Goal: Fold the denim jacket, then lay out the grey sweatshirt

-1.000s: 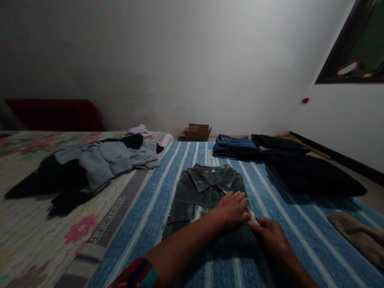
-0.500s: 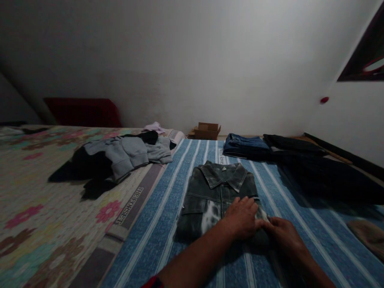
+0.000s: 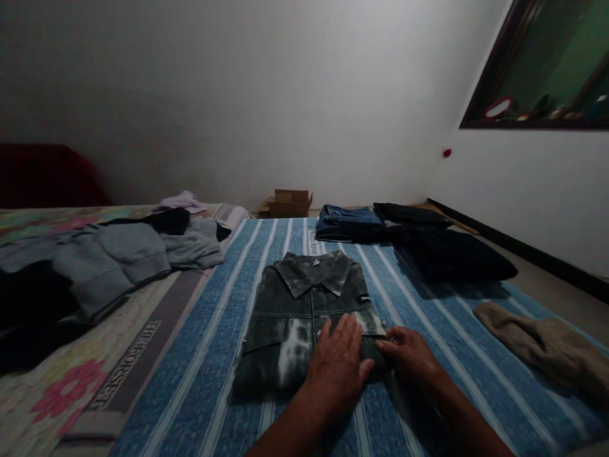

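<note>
The left hand [image 3: 337,358] is resting flat atop a folded, grey-green, white-mottled denim jacket [image 3: 295,339]; the right hand [image 3: 410,357] is pinching its side edge. I am judging the cloth stiffish, sturdy, non-slippery, best gripped along folded edges.

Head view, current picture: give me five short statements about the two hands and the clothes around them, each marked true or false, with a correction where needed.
1. The left hand lies palm down on the grey-green collared jacket. True.
2. The right hand is on the jacket's collar. False: it is at the jacket's right-hand edge, below the collar.
3. The folded blue jeans lie beyond the jacket on the striped sheet. True.
4. The light grey garment lies on the striped sheet. False: it lies on the flowered bedding to the left.
5. An open cardboard box sits beyond the striped sheet's far end. True.
</note>
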Tool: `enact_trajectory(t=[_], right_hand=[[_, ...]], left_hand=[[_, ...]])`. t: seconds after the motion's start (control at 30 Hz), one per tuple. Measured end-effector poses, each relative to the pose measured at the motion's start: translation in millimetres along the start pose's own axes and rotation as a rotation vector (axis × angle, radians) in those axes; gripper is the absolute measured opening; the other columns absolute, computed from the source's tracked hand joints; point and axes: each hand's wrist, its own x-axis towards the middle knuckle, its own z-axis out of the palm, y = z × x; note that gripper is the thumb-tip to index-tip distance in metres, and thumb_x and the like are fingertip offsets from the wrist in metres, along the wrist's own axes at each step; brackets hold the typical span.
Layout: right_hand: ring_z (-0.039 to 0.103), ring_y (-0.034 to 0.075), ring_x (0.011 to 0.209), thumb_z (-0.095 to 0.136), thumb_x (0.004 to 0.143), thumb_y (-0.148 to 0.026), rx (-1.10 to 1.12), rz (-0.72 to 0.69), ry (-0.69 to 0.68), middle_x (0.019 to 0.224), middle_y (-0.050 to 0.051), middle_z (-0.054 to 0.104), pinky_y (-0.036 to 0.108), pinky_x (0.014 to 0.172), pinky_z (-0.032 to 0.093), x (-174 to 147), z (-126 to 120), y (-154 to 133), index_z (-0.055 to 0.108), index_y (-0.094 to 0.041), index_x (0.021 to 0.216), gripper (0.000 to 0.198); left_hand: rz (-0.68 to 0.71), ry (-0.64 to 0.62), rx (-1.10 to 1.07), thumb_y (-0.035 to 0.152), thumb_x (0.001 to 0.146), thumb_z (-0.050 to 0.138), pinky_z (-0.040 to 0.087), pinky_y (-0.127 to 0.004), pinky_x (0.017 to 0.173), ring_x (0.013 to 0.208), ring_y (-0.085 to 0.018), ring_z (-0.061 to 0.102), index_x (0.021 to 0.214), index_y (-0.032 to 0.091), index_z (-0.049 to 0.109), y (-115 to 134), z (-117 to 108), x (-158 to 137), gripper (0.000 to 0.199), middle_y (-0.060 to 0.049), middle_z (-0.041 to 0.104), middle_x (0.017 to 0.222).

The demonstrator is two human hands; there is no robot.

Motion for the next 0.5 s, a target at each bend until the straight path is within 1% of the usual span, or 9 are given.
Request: enact_trajectory(t=[0.07,0.13,0.23,0.3,0.37,0.43,0.5], right_hand=[[0.047,0.012,0.042,0.069,0.058,-0.045,-0.018,0.008,0.016,0.052,-0.004,0.053,0.024,0.042,0.033,-2,-2,2,0.055,-0.018,0.072,0.034],[0.044,0.012,0.039,0.066,0.059,-0.045,-0.116,0.005,0.048,0.049,-0.005,0.051,0.023,0.039,0.028,-5,-3,-1,0.055,-0.018,0.071,0.032],[0.052,0.015,0.049,0.062,0.064,-0.043,-0.405,-0.063,0.114,0.052,-0.003,0.054,0.025,0.046,0.033,-13,-5,-15,0.059,-0.019,0.073,0.026],[0.056,0.018,0.055,0.059,0.069,-0.043,-0.61,-0.116,0.165,0.054,-0.002,0.058,0.027,0.053,0.035,-20,-4,-24,0.061,-0.021,0.08,0.025],[0.058,0.019,0.057,0.055,0.073,-0.043,-0.732,-0.159,0.203,0.057,-0.001,0.061,0.028,0.056,0.035,-27,-2,-28,0.061,-0.022,0.086,0.025],[0.059,0.019,0.057,0.052,0.076,-0.043,-0.771,-0.189,0.218,0.058,-0.001,0.061,0.028,0.055,0.034,-31,1,-27,0.06,-0.024,0.088,0.024],[0.057,0.019,0.054,0.052,0.076,-0.043,-0.741,-0.205,0.209,0.055,-0.002,0.059,0.028,0.054,0.034,-31,2,-21,0.06,-0.024,0.085,0.022]], left_hand=[[0.004,-0.013,0.005,0.048,0.091,0.042,0.025,-0.055,0.11,0.136,-0.03,0.029,0.137,0.013,0.042,0,-2,1,0.058,-0.015,0.038,0.146],[-0.001,-0.013,0.005,0.049,0.09,0.043,0.025,-0.055,0.11,0.136,-0.03,0.03,0.137,0.013,0.042,2,-3,-1,0.059,-0.015,0.038,0.145],[-0.017,0.009,0.009,0.05,0.089,0.045,0.022,-0.059,0.11,0.136,-0.031,0.03,0.137,0.013,0.042,6,-2,-7,0.06,-0.016,0.038,0.145],[-0.031,0.031,0.017,0.049,0.088,0.047,0.019,-0.062,0.109,0.136,-0.032,0.03,0.138,0.013,0.041,8,0,-13,0.061,-0.016,0.038,0.145],[-0.035,0.053,0.022,0.046,0.088,0.049,0.018,-0.063,0.109,0.136,-0.032,0.03,0.138,0.014,0.039,10,1,-19,0.061,-0.015,0.038,0.146],[-0.026,0.066,0.024,0.041,0.087,0.05,0.018,-0.063,0.109,0.136,-0.032,0.029,0.139,0.016,0.038,11,2,-22,0.059,-0.014,0.038,0.146],[-0.01,0.067,0.026,0.036,0.087,0.051,0.018,-0.063,0.109,0.136,-0.032,0.028,0.14,0.015,0.036,10,4,-23,0.059,-0.014,0.037,0.146]])
